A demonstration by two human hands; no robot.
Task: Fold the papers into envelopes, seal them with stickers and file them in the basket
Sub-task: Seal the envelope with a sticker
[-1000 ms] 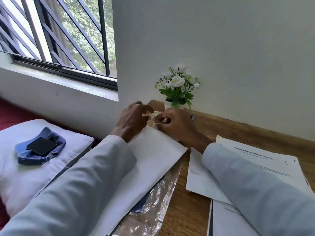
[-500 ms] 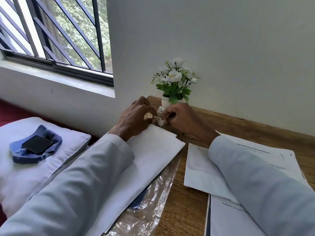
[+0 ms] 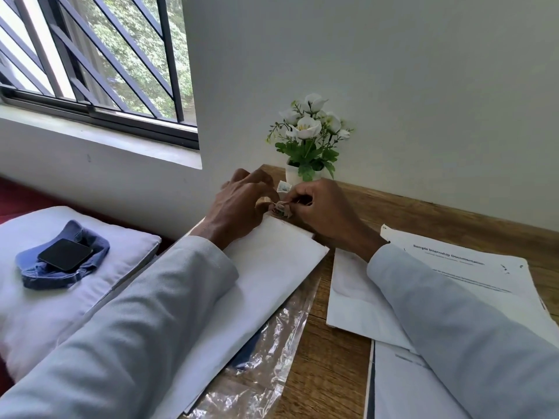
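The left hand [image 3: 239, 204] and right hand [image 3: 320, 207] meet at the far end of the folded envelope [image 3: 266, 267], fingertips almost touching. Each grip is clamped: the right pinches a small strip of stickers [image 3: 279, 207] between thumb and forefinger, and the left's curled fingers pinch the same strip from the other side, though what exactly its tips hold is too small to tell. The strip hangs just above the envelope's far edge.

The envelope lies on the wooden counter [image 3: 332, 373], running from the hands toward 7 o'clock under the left sleeve [image 3: 136, 328]. A crinkled clear plastic sheet [image 3: 266, 367] pokes out from under it at 6 o'clock. At 4 o'clock from the hands, a second folded white paper [image 3: 354, 300] lies partly under the right sleeve, overlapping a stack of printed papers [image 3: 472, 264].

At 12 o'clock, just behind the hands, a small pot of white flowers [image 3: 308, 137] stands against the wall. At 9 o'clock, off the counter, a white pillow [image 3: 45, 322] carries a blue cloth [image 3: 39, 273] with a dark phone [image 3: 65, 254] on top.
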